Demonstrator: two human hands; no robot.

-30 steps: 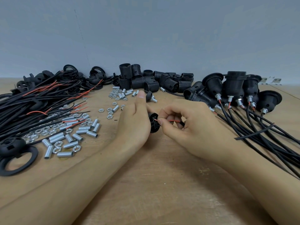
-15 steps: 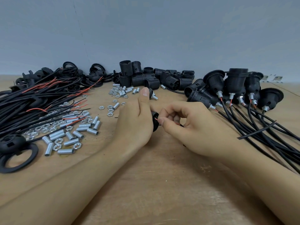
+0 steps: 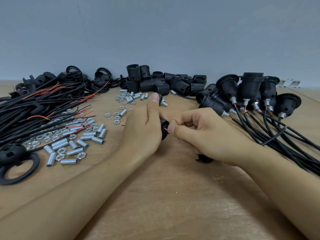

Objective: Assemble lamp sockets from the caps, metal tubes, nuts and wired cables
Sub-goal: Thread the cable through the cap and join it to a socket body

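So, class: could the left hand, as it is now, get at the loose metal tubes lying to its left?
Probably not yet: the left hand holds a black cap. The metal tubes lie open on the table, nothing over them.

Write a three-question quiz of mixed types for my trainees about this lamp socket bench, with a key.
1. True or false: the left hand holds a black socket part.
2. What does the right hand pinch? A) a nut B) a red wire C) a metal tube
3. Fill in: the finished sockets with cables lie on the person's ____ side.

Key: 1 true; 2 B; 3 right.
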